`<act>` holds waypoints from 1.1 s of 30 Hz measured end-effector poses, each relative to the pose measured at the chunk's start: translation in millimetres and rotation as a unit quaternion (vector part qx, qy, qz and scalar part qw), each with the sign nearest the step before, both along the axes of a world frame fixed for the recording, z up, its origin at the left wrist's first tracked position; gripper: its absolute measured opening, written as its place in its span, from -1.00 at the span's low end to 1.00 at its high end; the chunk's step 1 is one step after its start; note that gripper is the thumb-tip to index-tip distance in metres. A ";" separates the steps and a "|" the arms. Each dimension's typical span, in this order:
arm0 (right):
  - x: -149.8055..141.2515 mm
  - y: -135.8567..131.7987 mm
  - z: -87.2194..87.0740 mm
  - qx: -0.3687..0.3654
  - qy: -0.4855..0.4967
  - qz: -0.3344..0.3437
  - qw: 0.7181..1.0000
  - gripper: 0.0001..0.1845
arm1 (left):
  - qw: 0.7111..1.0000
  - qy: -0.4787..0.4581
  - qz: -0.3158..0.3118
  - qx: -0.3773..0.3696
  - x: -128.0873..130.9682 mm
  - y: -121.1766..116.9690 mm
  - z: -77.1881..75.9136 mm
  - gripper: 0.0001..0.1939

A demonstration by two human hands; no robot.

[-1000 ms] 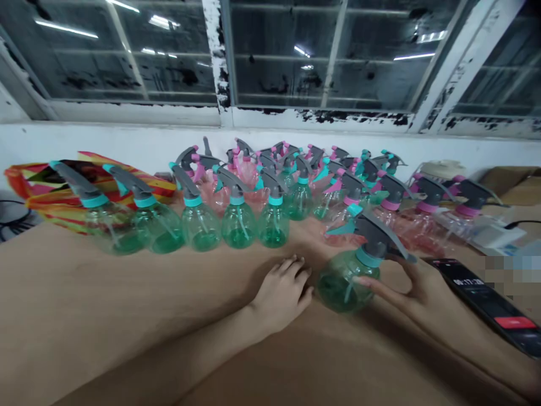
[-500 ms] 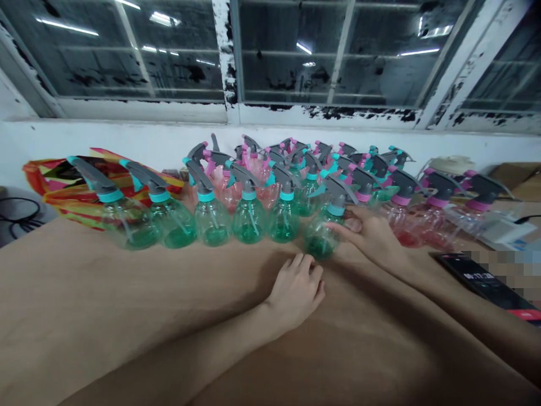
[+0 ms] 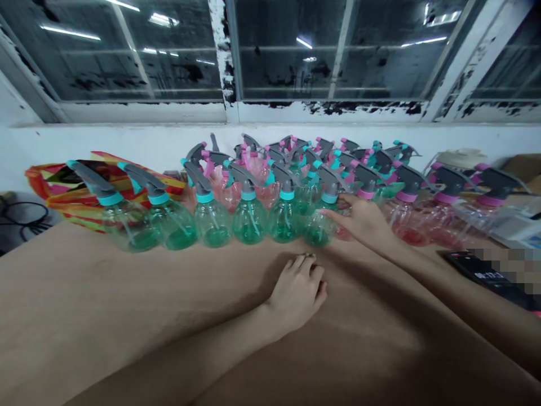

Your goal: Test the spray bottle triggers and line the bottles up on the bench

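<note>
My right hand (image 3: pixel 363 223) is closed on the side of a clear spray bottle (image 3: pixel 316 228) with green liquid, a turquoise collar and a grey trigger head. Its thumb lies across the front of the bottle, while the other fingers are partly hidden. That bottle stands upright at the right end of a front row of green spray bottles, beside another green one (image 3: pixel 284 220). My left hand (image 3: pixel 298 290) rests on the wooden table (image 3: pixel 127 304) just in front, its fingers curled inward with no object visible in them. Its fingertips are partly out of sight.
Pink-collared spray bottles (image 3: pixel 408 225) stand to the right, and several more pink and turquoise ones crowd behind. A colourful bag (image 3: pixel 63 192) lies at the left. A phone (image 3: pixel 490 279) showing a timer is at the right. Windows (image 3: pixel 296 51) rise above the back wall.
My right hand has moved the green spray bottle slightly left and back, in line with the front row. My left hand has stayed almost where it was.
</note>
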State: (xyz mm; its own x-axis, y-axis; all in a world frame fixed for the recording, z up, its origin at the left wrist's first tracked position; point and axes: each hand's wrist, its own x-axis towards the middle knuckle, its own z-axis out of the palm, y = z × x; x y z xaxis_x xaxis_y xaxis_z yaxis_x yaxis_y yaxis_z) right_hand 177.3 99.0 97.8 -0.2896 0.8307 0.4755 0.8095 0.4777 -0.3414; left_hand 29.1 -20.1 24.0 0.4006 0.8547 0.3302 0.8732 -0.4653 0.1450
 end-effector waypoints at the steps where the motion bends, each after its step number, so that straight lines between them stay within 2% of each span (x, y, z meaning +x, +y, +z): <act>1: -0.9 1.0 0.9 -0.003 -0.002 0.000 1.000 -0.51 | 1.000 -0.002 0.000 -0.001 -0.1 -0.1 0.1 -0.80; 10: -4.9 12.2 0.3 -0.018 0.004 -0.004 1.000 -0.45 | 1.000 -0.011 0.001 -0.002 -2.0 -0.8 0.3 -0.78; 16: -0.8 9.4 0.5 -0.037 0.032 0.028 0.998 -0.37 | 1.000 -0.010 0.004 -0.003 -3.1 -0.9 0.1 -0.76; 21: 23.9 -7.3 3.5 -0.058 0.107 0.069 0.990 -0.38 | 1.000 -0.011 0.007 0.002 -3.7 0.1 -1.7 -0.75; 24: 46.5 -16.6 4.6 -0.098 0.173 0.109 0.974 -0.51 | 1.000 -0.012 0.008 0.010 -4.4 0.2 -1.7 -0.74; 26: 61.1 -19.3 5.6 -0.101 0.184 0.116 0.971 -0.60 | 1.000 -0.015 0.008 0.018 -5.1 0.2 -1.8 -0.74; 29: 78.0 -17.6 6.1 -0.076 0.179 0.094 0.976 -0.67 | 0.999 -0.020 0.009 0.026 -5.9 0.3 -2.4 -0.75; 33: 86.8 -7.4 -1.1 -0.051 0.159 0.044 0.985 -0.67 | 0.999 -0.017 0.008 0.028 -6.5 0.7 -2.7 -0.76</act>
